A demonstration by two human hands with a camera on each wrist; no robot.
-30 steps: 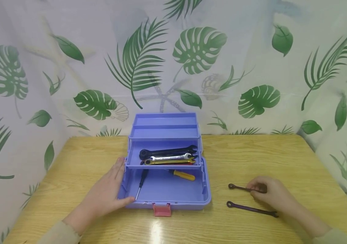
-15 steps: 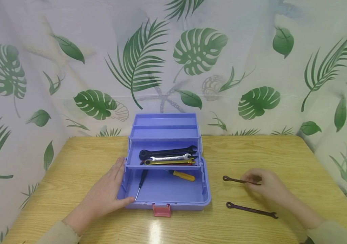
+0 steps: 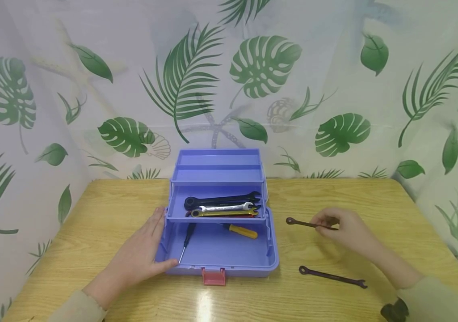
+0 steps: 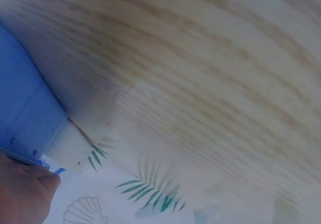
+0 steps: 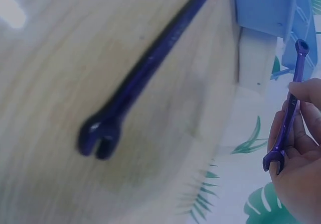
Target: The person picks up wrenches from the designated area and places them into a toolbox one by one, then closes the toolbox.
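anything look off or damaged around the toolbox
Nothing looks clearly damaged or spilled. One purple wrench lies loose on the table outside the toolbox, mildly odd since other wrenches sit in its tray; the right hand holds a similar wrench.

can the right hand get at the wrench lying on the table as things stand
Probably yes: nothing covers the loose wrench on the table, but the right hand grips a second wrench and may need to release it first.
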